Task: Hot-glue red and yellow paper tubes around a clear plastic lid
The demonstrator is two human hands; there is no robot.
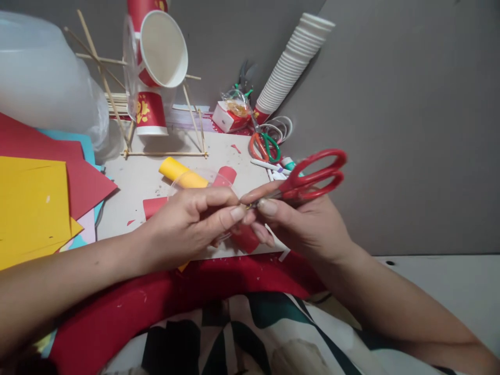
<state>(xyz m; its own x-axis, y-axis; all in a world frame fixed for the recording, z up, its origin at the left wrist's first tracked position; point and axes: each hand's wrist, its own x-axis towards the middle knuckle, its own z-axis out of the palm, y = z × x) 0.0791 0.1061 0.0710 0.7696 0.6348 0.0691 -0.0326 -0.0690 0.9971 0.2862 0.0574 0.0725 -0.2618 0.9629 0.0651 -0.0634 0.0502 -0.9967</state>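
My right hand [312, 224] is closed around the metal blades of a pair of red-handled scissors [308, 179], whose handles point up and to the right. Thumb and fingers grip close to the blade tips. Meeting those tips from the left, my left hand [207, 216] pinches something tiny and yellowish, too small to name. Beneath both hands lie a clear round plastic piece, partly hidden, and a rolled red paper tube [246, 238]. A rolled yellow paper tube [183, 173] rests just beyond my left hand.
Behind stands a stick frame [167, 154] with red paper cups [150, 112]. A tall stack of paper cups [292, 62] leans on the wall. Orange-green scissors [265, 147] lie near pens. Coloured paper sheets [31, 203] and a cloudy plastic bag [47, 78] are at left.
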